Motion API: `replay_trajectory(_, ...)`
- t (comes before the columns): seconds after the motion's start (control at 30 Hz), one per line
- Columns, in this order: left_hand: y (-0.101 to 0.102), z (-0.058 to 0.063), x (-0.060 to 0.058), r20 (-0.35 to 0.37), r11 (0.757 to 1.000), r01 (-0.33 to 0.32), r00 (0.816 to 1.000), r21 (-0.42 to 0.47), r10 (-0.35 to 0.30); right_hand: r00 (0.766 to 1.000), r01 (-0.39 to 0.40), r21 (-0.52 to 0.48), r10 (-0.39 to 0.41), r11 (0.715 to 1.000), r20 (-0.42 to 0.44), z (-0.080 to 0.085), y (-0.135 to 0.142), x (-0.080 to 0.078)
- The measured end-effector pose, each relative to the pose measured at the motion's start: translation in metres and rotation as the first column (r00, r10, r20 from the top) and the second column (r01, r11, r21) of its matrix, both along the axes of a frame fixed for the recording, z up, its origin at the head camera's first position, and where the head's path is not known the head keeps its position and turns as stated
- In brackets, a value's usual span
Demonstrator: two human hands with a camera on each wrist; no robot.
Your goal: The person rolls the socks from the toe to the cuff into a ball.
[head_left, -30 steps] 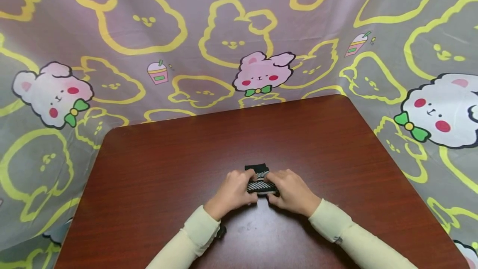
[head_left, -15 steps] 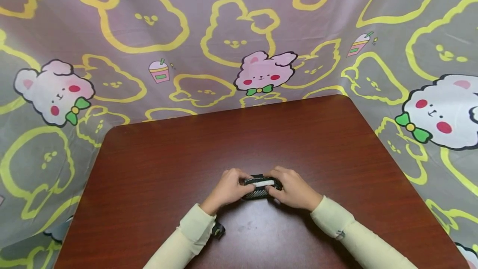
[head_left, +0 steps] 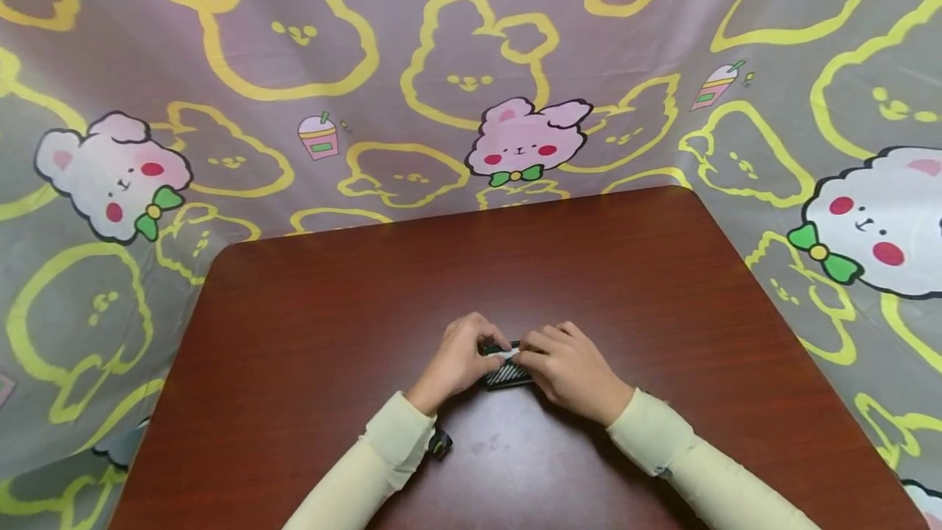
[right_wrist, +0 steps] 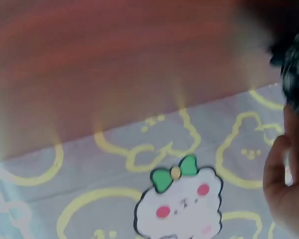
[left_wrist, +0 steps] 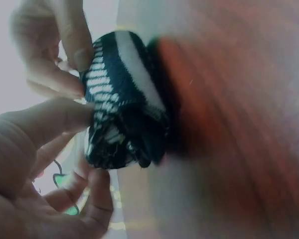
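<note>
A rolled-up black-and-white knitted sock [head_left: 506, 375] lies near the middle of the table, between the two hands. In the left wrist view the sock [left_wrist: 125, 74] is a thick bundle with a row of white dashes and a broad pale band; its near end shows folded layers. My left hand [head_left: 458, 360] pinches its left part between thumb and fingers. My right hand [head_left: 576, 373] has its fingertips curled on the right part and covers that end. In the right wrist view only a dark edge of the sock [right_wrist: 296, 74] shows above the right hand [right_wrist: 291, 184].
The reddish-brown wooden table [head_left: 331, 309] extends around the hands. A fabric curtain [head_left: 412, 88] with cartoon prints hangs behind it and along both sides. A small black device [head_left: 440, 442] sits at the left cuff.
The sock has gone from a longer flat piece to a shorter bundle, its far dark end rolled toward the person. The right fingers have moved inward over the bundle, closer to the left hand.
</note>
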State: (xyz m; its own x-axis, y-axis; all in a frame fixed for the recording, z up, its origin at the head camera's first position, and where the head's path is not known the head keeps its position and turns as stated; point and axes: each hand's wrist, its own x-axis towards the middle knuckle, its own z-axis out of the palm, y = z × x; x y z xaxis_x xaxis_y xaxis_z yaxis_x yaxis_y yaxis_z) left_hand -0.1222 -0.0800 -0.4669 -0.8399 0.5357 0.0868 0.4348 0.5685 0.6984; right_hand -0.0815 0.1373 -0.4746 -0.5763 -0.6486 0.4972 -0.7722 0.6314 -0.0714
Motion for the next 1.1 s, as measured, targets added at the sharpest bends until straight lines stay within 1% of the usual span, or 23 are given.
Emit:
replay_trajectory(0.07,0.002,0.000,0.003,-0.084,0.999,0.018,0.996,-0.040,-0.021,1.000,-0.015,0.016,0.015,1.000,0.005,0.001,0.001,-0.001)
replay_trajectory(0.13,0.003,0.001,0.005,-0.174,0.995,0.043,0.983,-0.093,-0.059,1.000,-0.022,0.029,0.022,0.999,0.023,0.002,0.002,-0.003)
replay_trajectory(0.23,0.002,0.005,0.007,-0.261,0.980,0.070,0.958,-0.187,-0.118,0.999,-0.031,0.060,0.029,0.998,0.041,0.002,0.002,-0.005)
replay_trajectory(0.33,0.001,0.007,0.008,-0.315,0.955,0.088,0.932,-0.282,-0.179,0.999,-0.033,0.089,0.030,0.995,0.039,0.000,0.002,-0.006)
replay_trajectory(0.37,0.001,0.008,0.008,-0.335,0.946,0.094,0.920,-0.311,-0.202,0.999,-0.029,0.095,0.026,0.995,0.033,0.000,0.002,-0.006)
replay_trajectory(0.4,0.001,0.007,0.008,-0.361,0.935,0.098,0.905,-0.340,-0.226,0.999,-0.025,0.096,0.022,0.995,0.029,0.000,0.002,-0.006)
replay_trajectory(0.5,0.004,0.004,0.010,-0.440,0.909,0.100,0.850,-0.404,-0.289,1.000,-0.014,0.084,0.012,0.996,0.019,-0.001,0.004,-0.006)
replay_trajectory(0.53,0.005,0.002,0.011,-0.467,0.903,0.092,0.831,-0.419,-0.301,1.000,-0.011,0.079,0.010,0.997,0.019,-0.001,0.004,-0.006)
replay_trajectory(0.57,0.006,0.000,0.011,-0.488,0.899,0.081,0.817,-0.430,-0.307,1.000,-0.009,0.075,0.008,0.997,0.020,-0.002,0.004,-0.006)
replay_trajectory(0.63,0.008,-0.003,0.013,-0.522,0.895,0.054,0.796,-0.443,-0.307,0.999,-0.009,0.061,0.007,0.998,0.032,-0.002,0.005,-0.006)
replay_trajectory(0.67,0.009,-0.004,0.013,-0.535,0.895,0.041,0.789,-0.445,-0.302,0.999,-0.009,0.055,0.007,0.998,0.039,-0.002,0.005,-0.006)
replay_trajectory(0.8,0.011,-0.007,0.012,-0.577,0.908,0.007,0.771,-0.418,-0.271,0.999,0.003,0.031,-0.005,1.000,0.046,-0.007,0.006,-0.008)
replay_trajectory(0.87,0.011,-0.009,0.011,-0.595,0.920,0.004,0.762,-0.391,-0.256,0.999,0.012,0.025,-0.013,1.000,0.040,-0.009,0.006,-0.008)
replay_trajectory(0.93,0.011,-0.011,0.010,-0.606,0.932,0.008,0.758,-0.361,-0.241,0.999,0.018,0.018,-0.019,1.000,0.032,-0.011,0.006,-0.008)
replay_trajectory(1.0,0.011,-0.013,0.009,-0.608,0.943,0.015,0.761,-0.331,-0.225,0.999,0.027,0.001,-0.027,1.000,0.033,-0.012,0.006,-0.009)
replay_trajectory(1.07,0.010,-0.013,0.009,-0.593,0.956,0.026,0.780,-0.292,-0.202,0.998,0.035,-0.030,-0.034,0.999,0.051,-0.011,0.006,-0.010)
replay_trajectory(1.1,0.009,-0.012,0.009,-0.578,0.962,0.036,0.793,-0.269,-0.191,0.997,0.041,-0.051,-0.037,0.998,0.066,-0.011,0.006,-0.010)
